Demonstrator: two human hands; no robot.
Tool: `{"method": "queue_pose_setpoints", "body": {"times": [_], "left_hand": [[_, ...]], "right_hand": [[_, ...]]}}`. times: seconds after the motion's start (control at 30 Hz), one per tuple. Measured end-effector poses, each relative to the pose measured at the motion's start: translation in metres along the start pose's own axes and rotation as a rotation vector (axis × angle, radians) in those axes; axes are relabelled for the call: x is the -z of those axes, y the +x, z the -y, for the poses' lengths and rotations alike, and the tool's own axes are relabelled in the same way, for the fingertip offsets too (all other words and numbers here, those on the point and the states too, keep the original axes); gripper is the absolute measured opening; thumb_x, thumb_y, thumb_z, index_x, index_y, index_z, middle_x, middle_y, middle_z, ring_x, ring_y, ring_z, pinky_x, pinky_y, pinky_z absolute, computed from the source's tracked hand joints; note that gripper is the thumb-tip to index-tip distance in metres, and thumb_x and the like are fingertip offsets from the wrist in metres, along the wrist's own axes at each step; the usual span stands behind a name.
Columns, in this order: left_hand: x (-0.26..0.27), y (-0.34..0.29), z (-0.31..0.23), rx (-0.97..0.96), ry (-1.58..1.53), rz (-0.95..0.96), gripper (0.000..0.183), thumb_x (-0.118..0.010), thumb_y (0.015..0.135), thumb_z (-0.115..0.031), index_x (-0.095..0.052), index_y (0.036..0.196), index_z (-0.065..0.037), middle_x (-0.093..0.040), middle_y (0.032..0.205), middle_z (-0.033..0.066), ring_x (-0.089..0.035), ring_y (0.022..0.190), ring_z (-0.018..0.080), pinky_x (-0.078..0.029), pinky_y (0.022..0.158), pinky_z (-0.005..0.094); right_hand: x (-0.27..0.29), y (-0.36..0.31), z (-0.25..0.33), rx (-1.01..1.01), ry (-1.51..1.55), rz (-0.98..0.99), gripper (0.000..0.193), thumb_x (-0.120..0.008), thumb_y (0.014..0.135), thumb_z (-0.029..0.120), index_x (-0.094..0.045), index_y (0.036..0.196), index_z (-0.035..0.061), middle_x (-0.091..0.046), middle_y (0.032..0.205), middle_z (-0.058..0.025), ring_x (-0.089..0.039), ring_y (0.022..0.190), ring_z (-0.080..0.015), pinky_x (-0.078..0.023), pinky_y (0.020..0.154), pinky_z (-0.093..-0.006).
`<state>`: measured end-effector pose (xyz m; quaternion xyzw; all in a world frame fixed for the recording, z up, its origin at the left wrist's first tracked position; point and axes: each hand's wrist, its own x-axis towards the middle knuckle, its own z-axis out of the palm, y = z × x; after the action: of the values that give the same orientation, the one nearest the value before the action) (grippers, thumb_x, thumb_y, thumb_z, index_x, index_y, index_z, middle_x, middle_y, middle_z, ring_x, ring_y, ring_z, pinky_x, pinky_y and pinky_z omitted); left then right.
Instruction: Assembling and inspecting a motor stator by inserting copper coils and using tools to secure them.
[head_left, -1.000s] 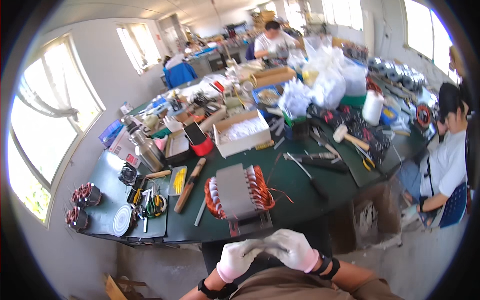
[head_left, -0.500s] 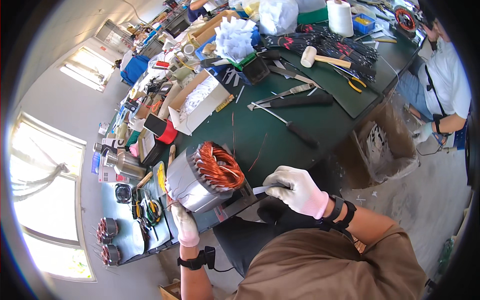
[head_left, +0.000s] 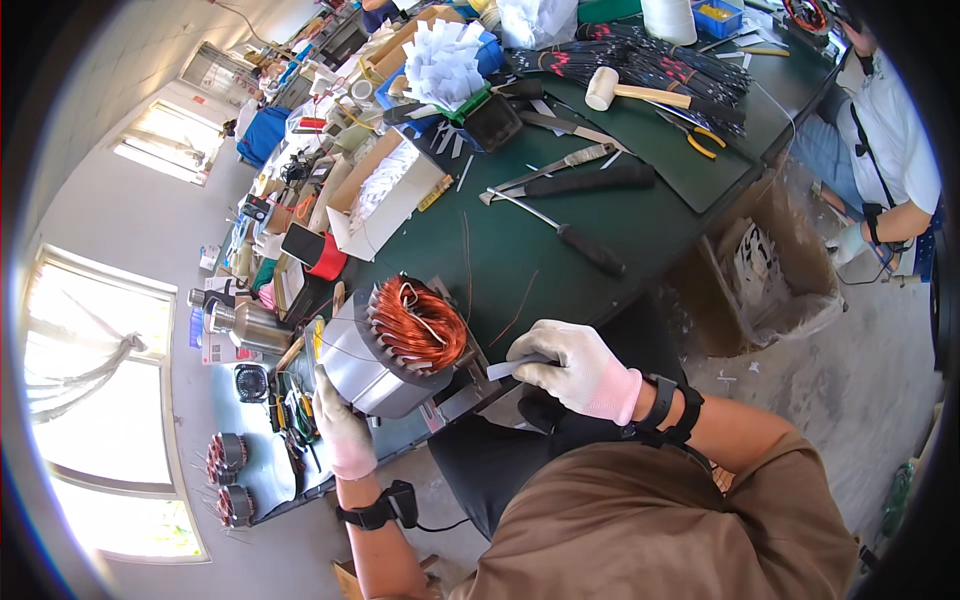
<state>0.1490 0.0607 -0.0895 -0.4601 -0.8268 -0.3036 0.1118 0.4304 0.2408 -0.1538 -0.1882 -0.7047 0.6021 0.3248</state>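
- Head view, largest first: one green-topped table, with the work at its near edge.
- One seated co-worker at the right, in a white top.
- One cardboard box beside the table, holding a clear liner and white scraps.
- One large stator, at the table's near edge, just left of the picture's middle. It lies on its side; its long axis runs mostly left to right, rising slightly rightward, and the end with the copper winding faces right and a little up.
- One long white carton beyond the stator, filled with white pieces.
- Two gloved hands. The right hand is closed, thumb and fingers pinching a strip, apart from the winding. The left hand rests its fingers, extended, along the stator's near left side; how firmly it grips, I cannot tell.
- Two small stators at the table's left end, one nearer than the other.
- One mallet, its pale head to the left.
- One screwdriver, black handle toward the person.
- One pair of yellow-handled pliers.
- One flat white strip showing from the right hand, its free end pointing left toward the stator.
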Motion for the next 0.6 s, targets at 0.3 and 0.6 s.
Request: {"method": "queue_pose_setpoints", "body": {"times": [0.3, 0.6], "left_hand": [[0.042, -0.036, -0.140, -0.284, -0.185, 0.420, 0.036, -0.079, 0.079, -0.006, -0.067, 0.112, 0.001, -0.070, 0.107, 0.0155, -0.068, 0.096, 0.0281, -0.055, 0.084, 0.0375], [0.038, -0.037, -0.138, -0.171, -0.306, 0.596, 0.021, -0.083, 0.079, -0.004, -0.074, 0.098, 0.000, -0.072, 0.090, 0.0143, -0.070, 0.076, 0.0277, -0.055, 0.069, 0.0335]], "right_hand": [[-0.012, -0.016, 0.026, 0.331, 0.037, 0.063, 0.023, -0.080, 0.084, 0.006, -0.072, 0.106, 0.0027, -0.066, 0.093, -0.0128, -0.067, 0.080, -0.0316, -0.055, 0.070, -0.0367], [-0.029, -0.024, 0.034, 0.587, -0.104, 0.030, 0.027, -0.078, 0.082, 0.009, -0.066, 0.105, 0.0040, -0.059, 0.087, -0.0110, -0.063, 0.077, -0.0316, -0.052, 0.062, -0.0414]]}}
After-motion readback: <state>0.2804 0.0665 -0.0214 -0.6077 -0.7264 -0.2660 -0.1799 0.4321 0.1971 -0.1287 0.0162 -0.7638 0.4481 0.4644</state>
